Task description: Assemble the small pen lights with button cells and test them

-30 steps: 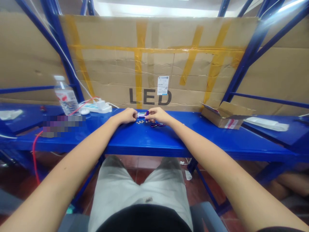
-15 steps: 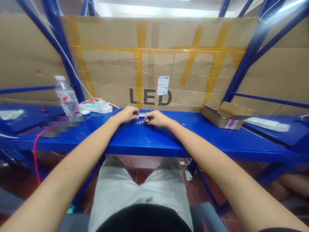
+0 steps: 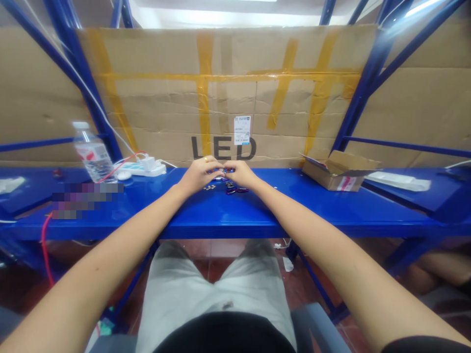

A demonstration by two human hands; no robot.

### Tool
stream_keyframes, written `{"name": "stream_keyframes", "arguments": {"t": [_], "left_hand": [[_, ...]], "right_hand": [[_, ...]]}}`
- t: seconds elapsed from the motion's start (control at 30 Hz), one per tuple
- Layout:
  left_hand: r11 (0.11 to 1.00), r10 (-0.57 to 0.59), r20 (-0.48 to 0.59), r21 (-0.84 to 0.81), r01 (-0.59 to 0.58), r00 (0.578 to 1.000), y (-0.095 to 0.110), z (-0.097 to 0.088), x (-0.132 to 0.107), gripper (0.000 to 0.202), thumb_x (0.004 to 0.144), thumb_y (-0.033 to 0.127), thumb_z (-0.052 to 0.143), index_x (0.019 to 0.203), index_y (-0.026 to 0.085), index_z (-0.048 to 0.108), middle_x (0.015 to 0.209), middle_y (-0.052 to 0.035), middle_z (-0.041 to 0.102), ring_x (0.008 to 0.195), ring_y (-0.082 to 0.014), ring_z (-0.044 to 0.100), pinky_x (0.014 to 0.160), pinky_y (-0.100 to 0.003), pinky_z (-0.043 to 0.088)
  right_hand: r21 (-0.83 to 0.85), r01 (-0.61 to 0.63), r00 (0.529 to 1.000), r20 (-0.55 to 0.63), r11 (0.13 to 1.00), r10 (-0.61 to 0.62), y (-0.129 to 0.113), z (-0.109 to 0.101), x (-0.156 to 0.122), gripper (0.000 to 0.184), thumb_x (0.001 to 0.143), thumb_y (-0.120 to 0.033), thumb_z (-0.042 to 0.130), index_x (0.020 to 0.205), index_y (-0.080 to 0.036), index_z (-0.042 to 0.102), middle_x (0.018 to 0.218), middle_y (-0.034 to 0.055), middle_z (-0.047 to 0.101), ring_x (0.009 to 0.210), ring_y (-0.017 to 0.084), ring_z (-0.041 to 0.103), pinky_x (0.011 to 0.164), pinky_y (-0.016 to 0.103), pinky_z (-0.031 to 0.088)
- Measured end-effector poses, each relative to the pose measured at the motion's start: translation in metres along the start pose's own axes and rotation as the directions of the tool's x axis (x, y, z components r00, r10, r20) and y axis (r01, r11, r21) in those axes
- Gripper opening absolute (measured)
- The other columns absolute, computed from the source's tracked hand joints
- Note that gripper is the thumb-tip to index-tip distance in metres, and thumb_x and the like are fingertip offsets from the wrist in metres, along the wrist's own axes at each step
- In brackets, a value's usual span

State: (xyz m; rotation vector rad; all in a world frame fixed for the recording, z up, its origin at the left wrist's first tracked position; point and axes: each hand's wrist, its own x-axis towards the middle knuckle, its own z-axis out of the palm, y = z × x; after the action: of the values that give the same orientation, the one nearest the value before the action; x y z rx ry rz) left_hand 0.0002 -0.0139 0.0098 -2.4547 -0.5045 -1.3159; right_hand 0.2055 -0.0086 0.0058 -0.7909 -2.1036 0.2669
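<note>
Over the blue table, my left hand [image 3: 201, 174] and my right hand [image 3: 240, 174] meet at the fingertips. The fingers of both are bent and pinched around something small that I cannot make out. Just beneath them lies a shiny silvery, tube-like thing [image 3: 220, 179], partly covered by the fingers. Several small gold-coloured pieces [image 3: 209, 187] lie on the table below my left hand. Beside my right wrist is a small cluster of dark, purplish shiny things [image 3: 236, 190], too small to name.
A water bottle [image 3: 94, 156] and a white power strip [image 3: 144, 168] stand on the left of the blue table [image 3: 221, 213]. To the right is an open cardboard box [image 3: 336, 174], with a white packet [image 3: 399, 181] beyond it. A large cardboard sheet [image 3: 165, 113] rises behind.
My left hand has moved right, and its fingertips now meet those of my right hand. My right hand has lifted off the dark purplish things, which show more. The view has shifted slightly.
</note>
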Motion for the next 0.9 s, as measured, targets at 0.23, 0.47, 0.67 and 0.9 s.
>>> {"name": "stream_keyframes", "arguments": {"t": [0.23,0.47,0.67,0.9], "left_hand": [[0.998,0.055,-0.001,0.024,-0.054,0.999,-0.006,0.01,-0.006,0.015,0.092,0.028,0.068,0.103,0.022,0.076,0.093,-0.0053,0.064,0.082,-0.0155,0.063,0.076,-0.029,0.052],[0.999,0.036,0.0,0.016,-0.036,0.999,-0.005,0.01,-0.006,0.021,0.094,0.027,0.065,0.113,0.024,0.074,0.096,-0.005,0.06,0.087,-0.0161,0.062,0.081,-0.031,0.053],[1.0,-0.01,0.018,0.024,0.01,1.0,-0.003,0.004,-0.004,0.031,0.09,0.032,0.07,0.118,0.02,0.07,0.102,-0.0074,0.063,0.096,-0.0198,0.063,0.087,-0.034,0.054],[0.993,-0.097,-0.021,0.072,0.098,0.995,0.005,-0.007,-0.003,0.015,0.091,0.023,0.061,0.098,0.018,0.072,0.095,-0.0069,0.064,0.087,-0.0181,0.064,0.083,-0.033,0.054]], "right_hand": [[0.188,0.029,1.0,0.005,0.982,-0.031,0.006,0.001,0.002,0.013,0.074,-0.027,0.069,0.075,-0.014,0.072,0.074,0.001,0.066,0.073,0.014,0.055,0.07,0.026,0.041],[0.303,-0.023,0.999,0.033,0.953,0.014,0.006,0.0,0.002,0.02,0.069,-0.033,0.075,0.08,-0.015,0.076,0.082,0.0029,0.072,0.08,0.018,0.062,0.078,0.031,0.047],[0.283,-0.038,0.999,0.018,0.958,0.034,0.005,-0.001,0.002,0.016,0.067,-0.021,0.069,0.079,-0.016,0.077,0.087,0.004,0.075,0.083,0.02,0.064,0.079,0.031,0.048],[0.214,-0.065,0.998,0.002,0.975,0.066,0.008,-0.003,0.003,0.023,0.067,-0.015,0.066,0.085,-0.017,0.08,0.09,0.0049,0.075,0.081,0.017,0.063,0.08,0.031,0.048]]}}
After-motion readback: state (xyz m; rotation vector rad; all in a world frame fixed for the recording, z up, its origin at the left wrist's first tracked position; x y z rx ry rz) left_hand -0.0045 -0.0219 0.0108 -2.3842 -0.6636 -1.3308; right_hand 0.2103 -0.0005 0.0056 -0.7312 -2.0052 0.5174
